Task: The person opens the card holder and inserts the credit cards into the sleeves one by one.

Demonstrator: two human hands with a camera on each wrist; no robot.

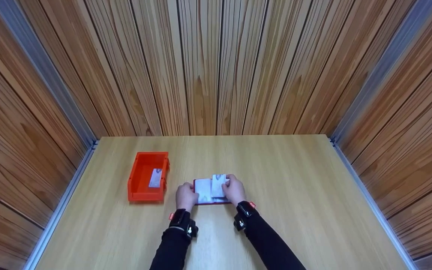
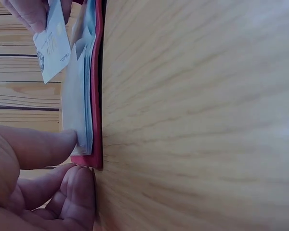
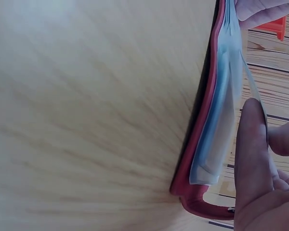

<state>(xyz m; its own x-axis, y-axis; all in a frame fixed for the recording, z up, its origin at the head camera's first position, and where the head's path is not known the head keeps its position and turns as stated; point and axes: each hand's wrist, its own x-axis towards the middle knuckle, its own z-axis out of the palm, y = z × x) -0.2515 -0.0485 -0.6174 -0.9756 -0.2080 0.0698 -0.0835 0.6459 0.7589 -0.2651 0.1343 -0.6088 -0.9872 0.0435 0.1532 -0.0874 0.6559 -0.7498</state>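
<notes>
A red-covered card holder [image 1: 203, 187] lies open on the table, its stack of clear sleeves [image 2: 79, 96] visible edge-on in the left wrist view. My left hand [image 1: 186, 197] pinches its left edge, thumb on the sleeves and the other fingers curled at the cover. Above the right-hand page, my right hand [image 1: 236, 191] holds a white card [image 1: 218, 185] between thumb and fingers. Print shows on that card [image 2: 54, 48] in the left wrist view. The card's lower end meets the sleeves in the right wrist view; whether it is inside one I cannot tell.
To the left stands an orange-red open bin [image 1: 146, 197] with a white card [image 1: 155, 178] in it. A red strap [image 3: 204, 207] curves out from the holder's edge. Wooden panel walls [image 1: 208, 75] enclose the table [image 1: 283, 195] at the back and both sides.
</notes>
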